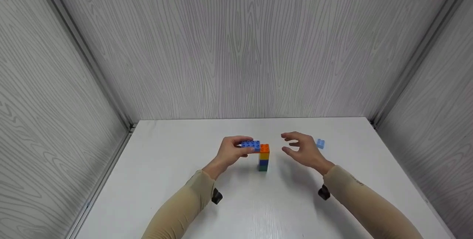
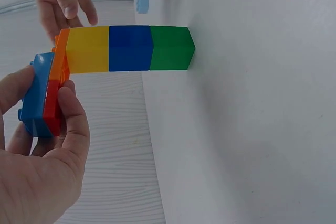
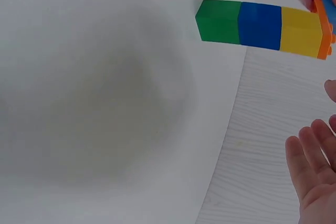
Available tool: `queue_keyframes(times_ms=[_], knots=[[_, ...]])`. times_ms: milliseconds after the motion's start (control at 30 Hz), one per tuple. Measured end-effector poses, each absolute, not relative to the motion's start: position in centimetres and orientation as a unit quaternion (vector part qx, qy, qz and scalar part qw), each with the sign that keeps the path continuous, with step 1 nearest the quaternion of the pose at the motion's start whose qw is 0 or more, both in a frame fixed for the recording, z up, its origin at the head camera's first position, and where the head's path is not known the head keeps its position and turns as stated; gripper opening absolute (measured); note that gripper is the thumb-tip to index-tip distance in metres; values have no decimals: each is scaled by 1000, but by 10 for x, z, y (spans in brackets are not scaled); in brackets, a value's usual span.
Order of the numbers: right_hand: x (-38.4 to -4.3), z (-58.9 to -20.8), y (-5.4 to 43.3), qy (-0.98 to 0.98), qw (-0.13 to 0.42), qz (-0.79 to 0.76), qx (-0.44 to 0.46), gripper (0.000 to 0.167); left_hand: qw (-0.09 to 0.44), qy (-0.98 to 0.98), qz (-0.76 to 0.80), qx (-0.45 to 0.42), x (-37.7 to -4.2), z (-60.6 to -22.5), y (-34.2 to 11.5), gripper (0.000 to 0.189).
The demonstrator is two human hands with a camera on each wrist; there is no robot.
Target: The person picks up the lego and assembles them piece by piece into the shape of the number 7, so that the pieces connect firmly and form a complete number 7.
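Observation:
A tower of toy building bricks stands upright on the white table, with a green brick (image 2: 172,48) lowest, then a dark blue brick (image 2: 130,48), a yellow brick (image 2: 88,50) and a thin orange brick (image 1: 265,146). Across the top, a blue brick (image 1: 250,145) overlaps the orange one and juts out to the left, with a thin red brick (image 2: 51,108) under its overhang. My left hand (image 1: 231,151) grips this overhanging end between thumb and fingers. Right of the tower, my right hand (image 1: 303,150) is held apart from it, fingers spread and holding nothing.
A loose light blue brick (image 1: 320,143) lies on the table (image 1: 177,146) behind my right hand. Grey wood-grain panels (image 1: 236,47) rise at the back and on both sides.

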State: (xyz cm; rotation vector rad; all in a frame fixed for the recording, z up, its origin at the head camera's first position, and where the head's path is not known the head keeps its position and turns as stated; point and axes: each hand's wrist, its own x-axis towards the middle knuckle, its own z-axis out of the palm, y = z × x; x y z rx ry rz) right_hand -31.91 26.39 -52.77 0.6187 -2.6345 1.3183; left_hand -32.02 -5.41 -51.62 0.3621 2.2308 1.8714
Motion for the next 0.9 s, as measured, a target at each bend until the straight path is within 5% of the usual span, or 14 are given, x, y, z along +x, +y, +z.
queue_keyframes(times_ms=[367, 900], knots=[[-326, -544, 308, -879, 116, 426, 179, 41, 106, 760, 632, 113, -322, -517, -55, 40], [-331, -564, 358, -908, 87, 400, 87, 50, 104, 766, 624, 112, -321, -516, -53, 41]])
